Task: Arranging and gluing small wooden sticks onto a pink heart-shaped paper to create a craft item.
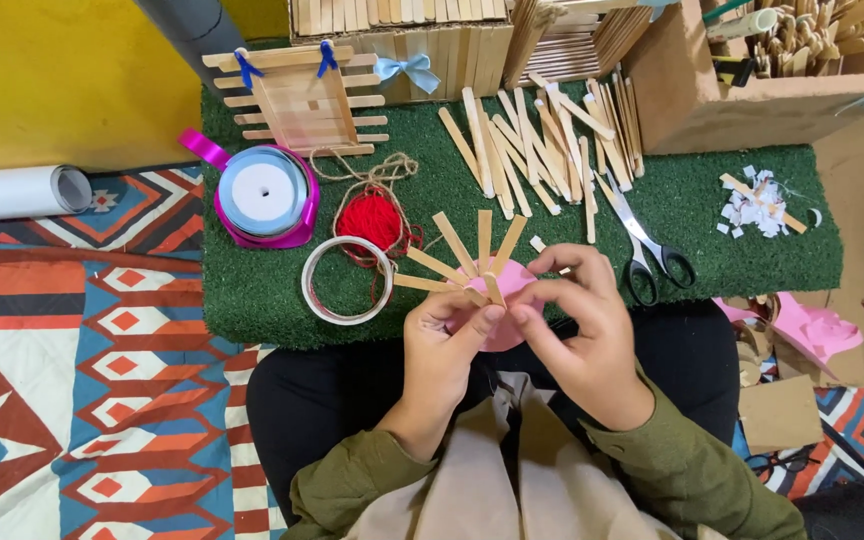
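My left hand [442, 335] and my right hand [577, 320] together hold a pink paper disc [512, 280] above my lap. Several flat wooden sticks [462, 250] fan out from the disc's upper left like rays. My left thumb and fingers pinch the disc's lower left edge, where one stick end sits. The fingertips of my right hand press on the disc's right side and hide part of it. Both hands hover at the near edge of a green turf mat [252, 290].
On the mat lie a tape ring [347, 280], red yarn with twine [372, 220], ribbon spools [264, 195], loose wooden sticks [542, 150], scissors [647, 245], paper scraps [757, 205] and a stick-built frame [302, 100]. Cardboard boxes [752, 100] stand at the right; a patterned rug [72, 350] and a white paper roll [12, 192] lie left.
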